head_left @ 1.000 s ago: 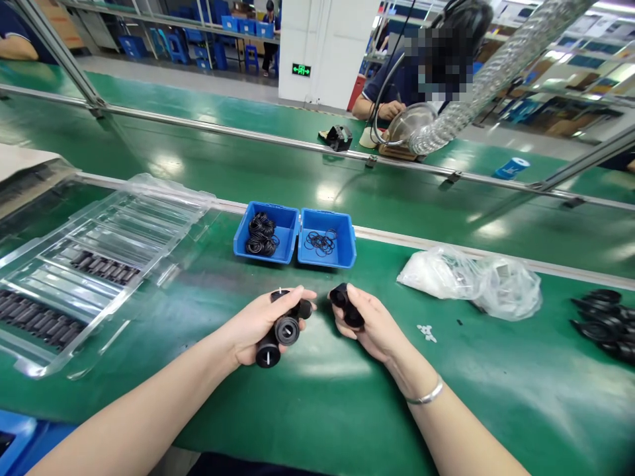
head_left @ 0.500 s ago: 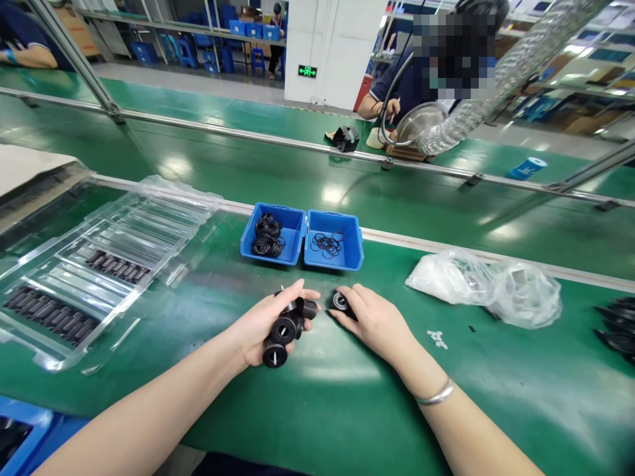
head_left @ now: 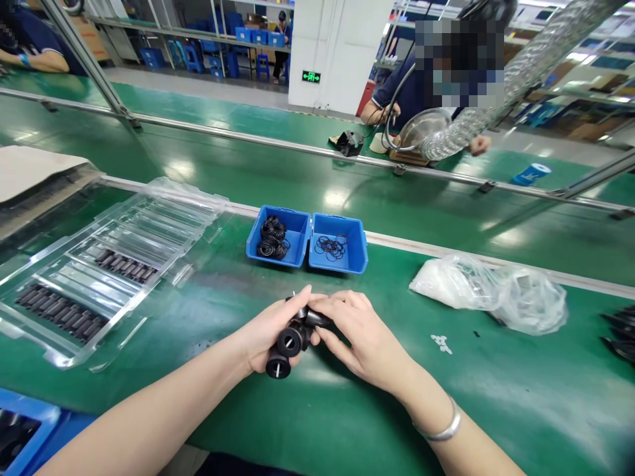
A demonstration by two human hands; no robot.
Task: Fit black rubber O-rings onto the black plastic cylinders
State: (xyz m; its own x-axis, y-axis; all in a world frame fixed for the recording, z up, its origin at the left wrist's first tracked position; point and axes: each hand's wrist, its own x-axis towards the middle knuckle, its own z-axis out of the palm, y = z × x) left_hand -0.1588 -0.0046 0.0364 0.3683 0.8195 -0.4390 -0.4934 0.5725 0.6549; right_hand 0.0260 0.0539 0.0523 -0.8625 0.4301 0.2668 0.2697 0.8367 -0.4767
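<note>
Left hand [head_left: 272,324] turned palm inward, thumb uppermost, fingers clamped around a bundle of black tubes [head_left: 290,342]; at least three counted, the remainder hidden. Right hand [head_left: 364,340] palm down, meeting the left, thumb and fingers pinching a tube at the bundle's right side; one bracelet [head_left: 452,425] on that wrist. Beyond the grip: two blue bins [head_left: 356,250], each containing black rings [head_left: 331,246], too tangled to count. Left of it: one clear tray [head_left: 171,211] bearing two rows of dark parts [head_left: 59,314]. Right: two plastic bags [head_left: 454,281], touching, and one cluster of white bits [head_left: 440,343].
</note>
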